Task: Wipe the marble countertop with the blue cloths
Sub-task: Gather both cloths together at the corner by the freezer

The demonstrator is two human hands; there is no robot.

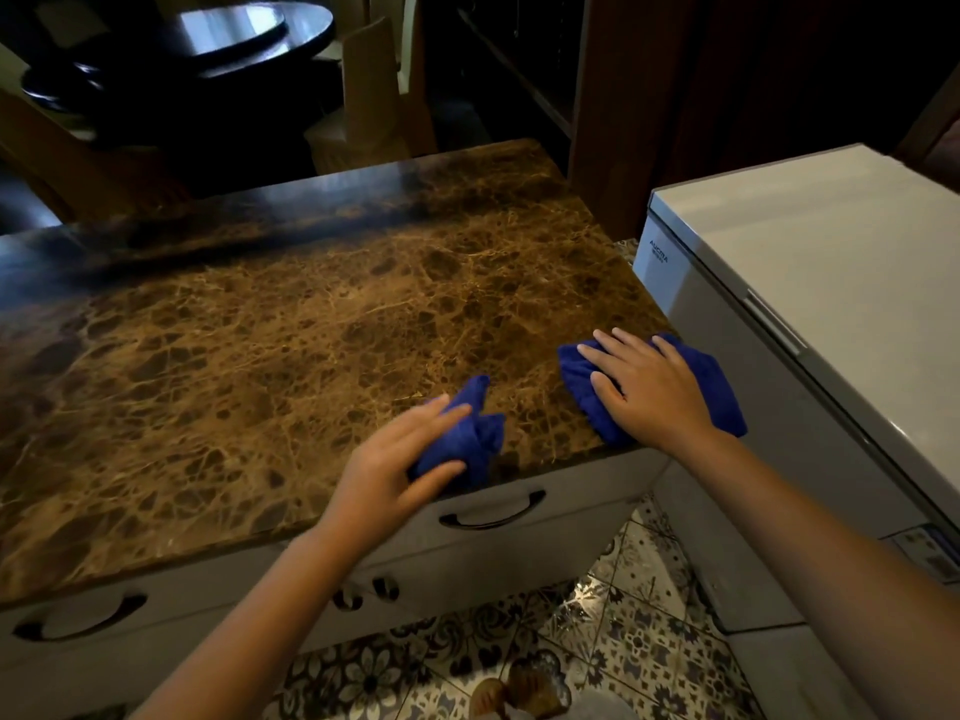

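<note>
The brown veined marble countertop [291, 345] fills the middle of the head view. Two blue cloths lie near its front right corner. My left hand [395, 470] grips a bunched blue cloth [475, 439] at the front edge; the hand is motion-blurred. My right hand [644, 387] lies flat, fingers spread, pressing on a wider folded blue cloth [711, 381] right at the counter's right corner. The two cloths are about a hand's width apart.
A white chest freezer [821, 283] stands right of the counter, with a narrow gap between. White drawers with dark handles [493, 511] sit under the counter. Patterned floor tiles [597, 641] lie below. A dark round table [208, 39] and chairs stand beyond the far edge.
</note>
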